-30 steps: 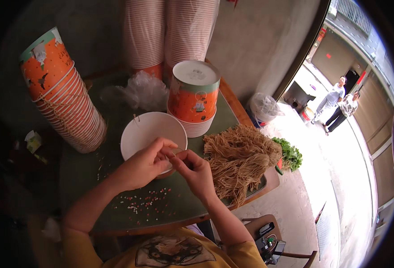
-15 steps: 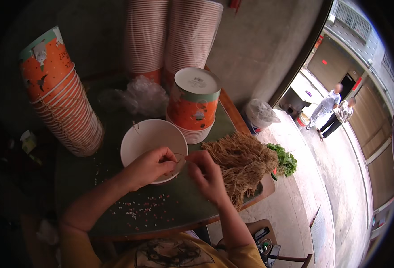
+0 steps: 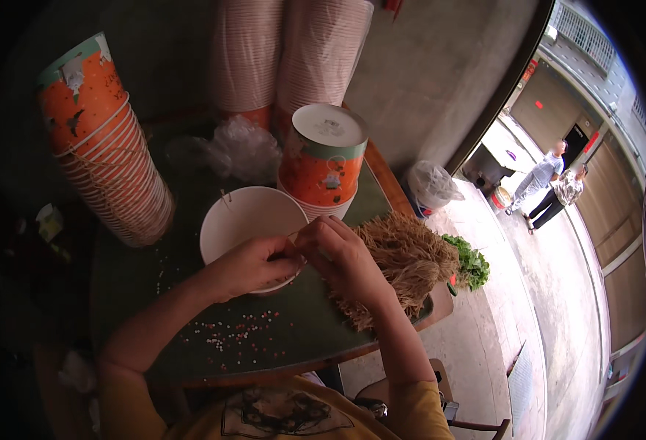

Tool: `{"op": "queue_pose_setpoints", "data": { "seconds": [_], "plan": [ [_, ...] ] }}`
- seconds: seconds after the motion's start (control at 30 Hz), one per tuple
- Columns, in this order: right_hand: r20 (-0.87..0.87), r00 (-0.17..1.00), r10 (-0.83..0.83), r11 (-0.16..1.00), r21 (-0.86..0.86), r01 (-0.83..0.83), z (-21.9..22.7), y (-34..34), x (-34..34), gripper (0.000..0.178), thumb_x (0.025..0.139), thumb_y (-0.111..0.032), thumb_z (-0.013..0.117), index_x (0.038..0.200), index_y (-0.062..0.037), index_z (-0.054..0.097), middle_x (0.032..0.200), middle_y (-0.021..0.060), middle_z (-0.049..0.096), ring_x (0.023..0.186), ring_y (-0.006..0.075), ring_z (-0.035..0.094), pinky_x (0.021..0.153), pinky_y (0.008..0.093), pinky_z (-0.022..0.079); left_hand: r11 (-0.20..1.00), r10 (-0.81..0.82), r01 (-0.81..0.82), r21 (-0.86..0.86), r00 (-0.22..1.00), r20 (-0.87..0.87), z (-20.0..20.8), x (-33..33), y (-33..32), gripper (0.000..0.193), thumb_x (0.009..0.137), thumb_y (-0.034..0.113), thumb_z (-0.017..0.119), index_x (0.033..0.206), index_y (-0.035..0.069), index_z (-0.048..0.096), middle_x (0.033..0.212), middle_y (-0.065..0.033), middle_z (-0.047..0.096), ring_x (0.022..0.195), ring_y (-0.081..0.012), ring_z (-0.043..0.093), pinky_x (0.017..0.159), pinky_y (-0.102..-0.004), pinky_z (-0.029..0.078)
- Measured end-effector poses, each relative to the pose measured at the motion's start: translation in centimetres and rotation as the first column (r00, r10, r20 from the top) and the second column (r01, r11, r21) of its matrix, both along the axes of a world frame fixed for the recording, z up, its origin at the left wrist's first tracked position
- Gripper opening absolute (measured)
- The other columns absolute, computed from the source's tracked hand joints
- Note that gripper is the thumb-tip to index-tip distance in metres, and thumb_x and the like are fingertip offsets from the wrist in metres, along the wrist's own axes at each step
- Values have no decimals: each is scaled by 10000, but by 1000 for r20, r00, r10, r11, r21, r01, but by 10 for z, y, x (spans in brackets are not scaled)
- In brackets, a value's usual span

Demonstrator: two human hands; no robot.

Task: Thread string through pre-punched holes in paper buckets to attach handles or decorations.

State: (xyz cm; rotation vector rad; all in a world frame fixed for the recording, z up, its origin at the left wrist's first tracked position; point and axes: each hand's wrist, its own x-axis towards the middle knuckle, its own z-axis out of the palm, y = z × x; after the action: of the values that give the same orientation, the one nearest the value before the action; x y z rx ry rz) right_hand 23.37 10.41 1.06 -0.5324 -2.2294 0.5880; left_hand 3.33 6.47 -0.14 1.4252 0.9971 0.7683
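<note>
Right hand (image 3: 341, 253) had closed in beside the left hand (image 3: 255, 262), which overlapped more of the white bowl (image 3: 244, 220) beyond; both curled, any grasp impossible to tell.

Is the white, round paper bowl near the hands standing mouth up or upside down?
Mouth up: the white, round paper bowl shows its open rim and pale inside, partly hidden behind the left hand.

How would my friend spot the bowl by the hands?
Find the dark green table, then the person's left hand and right hand above it. The bowl sits right by them, left of the short orange tub stack. Unlike those upside-down tubs, the bowl opens upward, showing its white inside.
</note>
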Motion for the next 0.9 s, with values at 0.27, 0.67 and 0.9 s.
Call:
{"op": "queue_pose_setpoints", "data": {
  "seconds": [0.27, 0.67, 0.9],
  "plan": [
    [-68, 992, -102, 986, -139, 91, -25, -14, 16, 172, 817, -34, 646, 970, -47, 568, 960, 106, 573, 924, 315, 562, 795, 395, 478, 988, -4, 6, -152, 1000, 14, 0, 0, 0, 166, 946, 179, 610, 997, 22, 625, 894, 6, 616, 810, -60, 559, 725, -215, 464],
    [-134, 953, -273, 962, -53, 268, -44, -41, 1, 171, 770, -55, 726, 913, -84, 636, 883, 67, 542, 822, 257, 532, 716, 357, 458, 976, -28, 33, -215, 999, 27, 6, 2, 3, 149, 941, 132, 582, 1036, 18, 603, 885, -8, 605, 763, -70, 553, 688, -219, 460],
    [-165, 919, -358, 934, -78, 350, -46, -53, -8, 196, 756, -51, 748, 917, -84, 642, 864, 60, 550, 787, 239, 539, 691, 347, 465, 969, 0, 17, -247, 998, 69, 12, -1, 2, 158, 936, 101, 549, 1058, 11, 593, 931, -39, 607, 777, -95, 571, 710, -237, 478]
  ]
}}
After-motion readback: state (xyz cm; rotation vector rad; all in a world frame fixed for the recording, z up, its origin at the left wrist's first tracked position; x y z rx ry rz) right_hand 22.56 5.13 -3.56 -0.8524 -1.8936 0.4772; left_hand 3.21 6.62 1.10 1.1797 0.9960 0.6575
